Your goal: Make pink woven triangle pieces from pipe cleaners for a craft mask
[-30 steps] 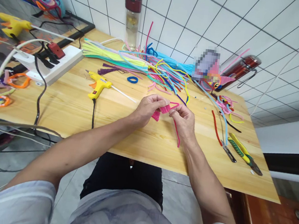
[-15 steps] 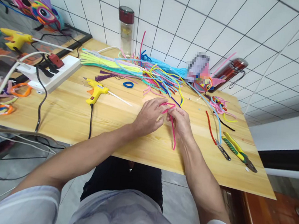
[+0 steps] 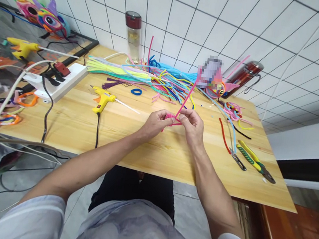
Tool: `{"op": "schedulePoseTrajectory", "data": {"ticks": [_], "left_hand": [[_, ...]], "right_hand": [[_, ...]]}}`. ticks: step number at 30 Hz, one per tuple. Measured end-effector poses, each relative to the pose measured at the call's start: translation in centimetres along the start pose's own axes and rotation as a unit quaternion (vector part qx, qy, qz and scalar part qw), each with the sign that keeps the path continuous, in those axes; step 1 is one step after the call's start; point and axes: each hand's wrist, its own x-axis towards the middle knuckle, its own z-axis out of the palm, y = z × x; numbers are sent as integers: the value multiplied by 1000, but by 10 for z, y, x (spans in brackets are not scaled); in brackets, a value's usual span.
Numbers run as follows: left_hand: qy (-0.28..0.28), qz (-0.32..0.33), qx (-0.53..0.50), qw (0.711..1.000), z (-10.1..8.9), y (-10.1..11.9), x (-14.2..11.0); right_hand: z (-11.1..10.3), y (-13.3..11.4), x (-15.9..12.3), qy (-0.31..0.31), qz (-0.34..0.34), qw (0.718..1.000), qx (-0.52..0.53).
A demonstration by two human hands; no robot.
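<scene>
My left hand (image 3: 155,123) and my right hand (image 3: 191,126) meet above the middle of the wooden table (image 3: 150,153). Both are closed on a pink pipe cleaner (image 3: 185,99). Its wound part sits between my fingers and its free end sticks up and away towards the wall. A heap of coloured pipe cleaners (image 3: 152,78) lies just behind my hands. The yellow glue gun (image 3: 102,99) lies to the left of my left hand.
Pliers (image 3: 255,163), a small cutter (image 3: 238,160) and a red pipe cleaner (image 3: 223,134) lie at the right. A white power strip (image 3: 62,81) with cables sits at the left edge. Two bottles (image 3: 133,36) stand at the wall. A colourful mask (image 3: 41,16) hangs far left.
The free end of the pink pipe cleaner swung from hanging down towards me to pointing up and away. My hands stayed together over the same spot.
</scene>
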Motion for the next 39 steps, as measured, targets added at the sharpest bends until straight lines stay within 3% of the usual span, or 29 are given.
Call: {"op": "schedulePoseTrajectory", "data": {"ticks": [4, 27, 34, 39], "left_hand": [[-9, -18, -6, 1000, 0, -1, 0], [-34, 20, -2, 999, 0, 1, 0], [-23, 25, 17, 999, -1, 0, 1], [17, 21, 9, 1000, -3, -7, 3]], "right_hand": [[0, 4, 1, -33, 11, 999, 9], [1, 2, -1, -14, 1, 1000, 3], [2, 4, -3, 12, -43, 999, -23], [3, 4, -10, 32, -122, 985, -120]]}}
